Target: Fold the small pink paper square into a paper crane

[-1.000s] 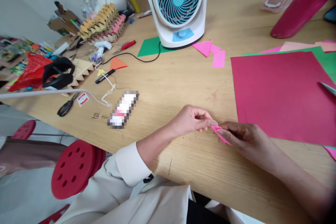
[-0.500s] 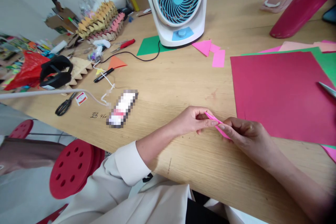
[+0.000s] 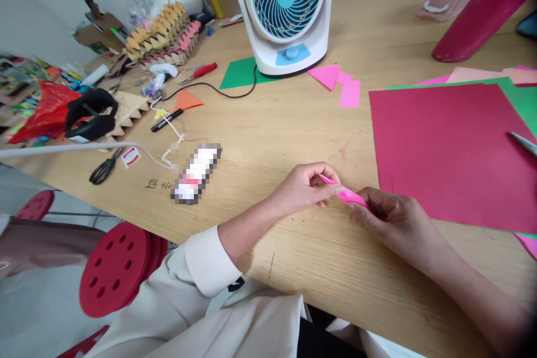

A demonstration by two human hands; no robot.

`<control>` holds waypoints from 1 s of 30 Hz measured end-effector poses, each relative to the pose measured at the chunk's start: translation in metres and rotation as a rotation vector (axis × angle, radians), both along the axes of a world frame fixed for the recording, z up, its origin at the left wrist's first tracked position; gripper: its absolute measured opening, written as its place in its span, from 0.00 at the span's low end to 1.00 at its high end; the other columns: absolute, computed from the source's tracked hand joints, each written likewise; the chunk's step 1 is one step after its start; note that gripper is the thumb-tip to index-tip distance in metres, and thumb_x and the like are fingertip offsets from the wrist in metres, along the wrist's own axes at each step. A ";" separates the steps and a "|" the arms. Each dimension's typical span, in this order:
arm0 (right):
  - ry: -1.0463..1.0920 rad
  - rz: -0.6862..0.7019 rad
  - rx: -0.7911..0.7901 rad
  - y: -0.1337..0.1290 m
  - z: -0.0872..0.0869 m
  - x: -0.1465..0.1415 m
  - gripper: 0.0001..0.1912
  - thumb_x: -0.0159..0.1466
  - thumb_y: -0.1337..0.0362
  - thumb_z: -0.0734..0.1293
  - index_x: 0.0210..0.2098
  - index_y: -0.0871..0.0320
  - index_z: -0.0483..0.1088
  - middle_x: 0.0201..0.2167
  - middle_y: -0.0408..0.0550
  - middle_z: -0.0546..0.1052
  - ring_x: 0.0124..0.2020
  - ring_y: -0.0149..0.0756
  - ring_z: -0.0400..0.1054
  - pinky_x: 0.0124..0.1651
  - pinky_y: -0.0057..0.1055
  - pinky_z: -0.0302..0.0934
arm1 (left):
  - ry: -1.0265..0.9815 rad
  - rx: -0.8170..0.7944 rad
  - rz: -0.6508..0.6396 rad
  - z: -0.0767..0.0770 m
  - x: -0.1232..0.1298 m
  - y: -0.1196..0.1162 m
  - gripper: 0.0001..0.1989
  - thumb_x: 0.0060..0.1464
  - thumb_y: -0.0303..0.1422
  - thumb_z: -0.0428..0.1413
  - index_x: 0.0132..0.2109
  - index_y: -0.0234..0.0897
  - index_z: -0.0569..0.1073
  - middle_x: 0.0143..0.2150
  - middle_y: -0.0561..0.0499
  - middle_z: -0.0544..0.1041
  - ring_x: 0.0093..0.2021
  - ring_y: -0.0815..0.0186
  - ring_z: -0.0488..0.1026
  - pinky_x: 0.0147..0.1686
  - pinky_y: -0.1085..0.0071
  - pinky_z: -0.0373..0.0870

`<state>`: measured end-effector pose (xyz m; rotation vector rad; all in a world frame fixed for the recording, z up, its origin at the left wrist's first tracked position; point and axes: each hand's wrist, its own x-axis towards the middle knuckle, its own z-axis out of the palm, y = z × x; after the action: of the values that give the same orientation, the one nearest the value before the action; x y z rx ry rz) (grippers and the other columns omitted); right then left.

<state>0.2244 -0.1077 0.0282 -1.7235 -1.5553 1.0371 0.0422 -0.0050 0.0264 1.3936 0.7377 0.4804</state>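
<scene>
A small folded piece of pink paper (image 3: 351, 196) is held just above the table between both hands. My left hand (image 3: 308, 185) pinches its left end with thumb and fingers. At the other end, my right hand (image 3: 392, 212) grips it, thumb below and fingers curled behind. Part of the paper is hidden by the fingers. Close to my right hand lies a large dark red sheet (image 3: 444, 151) on a green sheet (image 3: 518, 95). Farther back are a pink paper triangle (image 3: 325, 76) and a small pink rectangle (image 3: 350, 94).
A white fan (image 3: 289, 5) stands at the back. Left of my hands lie a blurred-out phone (image 3: 196, 173), scissors (image 3: 104, 168) and a black marker (image 3: 166, 120). A dark red bottle (image 3: 474, 17) is at the back right, and red stools (image 3: 115, 268) stand below the table's left edge.
The pink paper has turned flatter, showing more of its upper face. My left hand has shifted slightly up and left, and my right thumb has moved lower along the paper.
</scene>
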 end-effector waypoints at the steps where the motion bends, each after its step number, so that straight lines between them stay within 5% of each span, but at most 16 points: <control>1: -0.009 0.001 -0.003 0.000 0.001 -0.001 0.24 0.63 0.42 0.64 0.25 0.56 0.67 0.18 0.39 0.59 0.21 0.28 0.52 0.22 0.27 0.46 | 0.003 -0.003 -0.015 0.000 0.000 0.000 0.16 0.50 0.41 0.65 0.35 0.32 0.72 0.29 0.54 0.73 0.25 0.76 0.67 0.24 0.79 0.67; 13: 0.031 0.052 -0.023 0.002 -0.003 0.003 0.23 0.64 0.45 0.64 0.24 0.56 0.66 0.18 0.39 0.59 0.21 0.28 0.51 0.22 0.26 0.45 | 0.046 0.169 -0.032 0.008 -0.001 -0.004 0.10 0.51 0.35 0.63 0.36 0.32 0.74 0.31 0.54 0.73 0.28 0.76 0.65 0.28 0.78 0.60; 19: 0.199 -0.102 0.055 0.003 -0.001 0.006 0.23 0.65 0.44 0.64 0.25 0.55 0.66 0.19 0.41 0.65 0.22 0.30 0.56 0.24 0.29 0.50 | -0.030 -0.147 0.018 0.006 -0.002 0.000 0.15 0.50 0.37 0.64 0.41 0.34 0.73 0.33 0.54 0.72 0.28 0.76 0.66 0.26 0.78 0.66; 24: 0.291 -0.300 0.266 0.000 -0.001 0.005 0.09 0.69 0.54 0.64 0.35 0.51 0.67 0.27 0.43 0.67 0.28 0.35 0.61 0.32 0.32 0.57 | -0.081 -0.421 -0.037 0.007 -0.007 0.005 0.16 0.49 0.36 0.65 0.44 0.35 0.74 0.29 0.58 0.68 0.25 0.79 0.62 0.26 0.79 0.66; 26: 0.268 -0.242 0.396 -0.001 -0.004 0.006 0.04 0.69 0.59 0.64 0.42 0.51 0.68 0.33 0.45 0.68 0.33 0.36 0.63 0.35 0.34 0.60 | -0.069 -0.431 -0.050 0.008 -0.007 0.005 0.16 0.49 0.35 0.65 0.44 0.35 0.74 0.29 0.57 0.69 0.26 0.78 0.63 0.27 0.79 0.67; 30: 0.014 0.057 0.601 0.000 -0.009 0.008 0.11 0.66 0.64 0.66 0.49 0.53 0.68 0.45 0.52 0.68 0.45 0.42 0.65 0.43 0.37 0.63 | -0.070 -0.438 -0.068 0.009 -0.007 0.003 0.13 0.50 0.34 0.63 0.43 0.34 0.74 0.29 0.57 0.69 0.25 0.78 0.64 0.27 0.80 0.67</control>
<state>0.2322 -0.1075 0.0188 -1.2566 -1.6919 0.5205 0.0355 -0.0016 0.0351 0.9841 0.6875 0.2897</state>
